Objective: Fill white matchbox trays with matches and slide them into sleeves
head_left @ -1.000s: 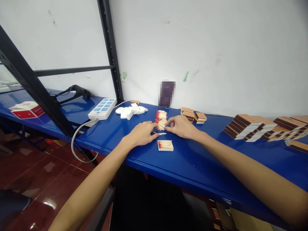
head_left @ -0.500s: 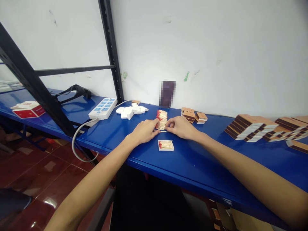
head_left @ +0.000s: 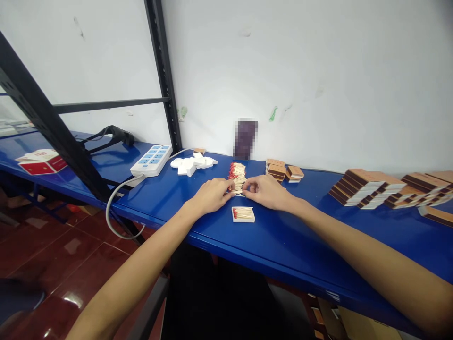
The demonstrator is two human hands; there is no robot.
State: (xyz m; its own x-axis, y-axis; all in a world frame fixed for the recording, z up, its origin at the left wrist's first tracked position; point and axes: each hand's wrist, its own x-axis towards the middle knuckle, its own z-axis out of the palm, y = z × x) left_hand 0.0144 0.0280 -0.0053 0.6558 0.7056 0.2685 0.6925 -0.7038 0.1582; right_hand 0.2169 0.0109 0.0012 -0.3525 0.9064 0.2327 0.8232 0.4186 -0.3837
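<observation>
A heap of red-tipped matches [head_left: 238, 172] lies on the blue table, heads toward the left. My left hand [head_left: 212, 195] pinches matches at the head side of the heap's near end. Opposite it, my right hand [head_left: 266, 191] has thumb and index finger closed at the plain stick ends. The fingertips partly hide which sticks are gripped. Just in front of both hands sits a white matchbox tray [head_left: 244, 220], partly filled with matches lying lengthwise, untouched by either hand.
White empty trays [head_left: 191, 164] lie in a pile at left, beside a power strip [head_left: 151, 160]. Closed matchboxes [head_left: 276, 170] stand behind my right hand, with larger stacks of matchboxes [head_left: 364, 186] farther right. A black shelf post [head_left: 163, 71] rises at left; a red-and-white box [head_left: 46, 163] lies beyond.
Both hands have shifted slightly toward me at the near end of the match heap, still pinching from either side. The tray has stayed put.
</observation>
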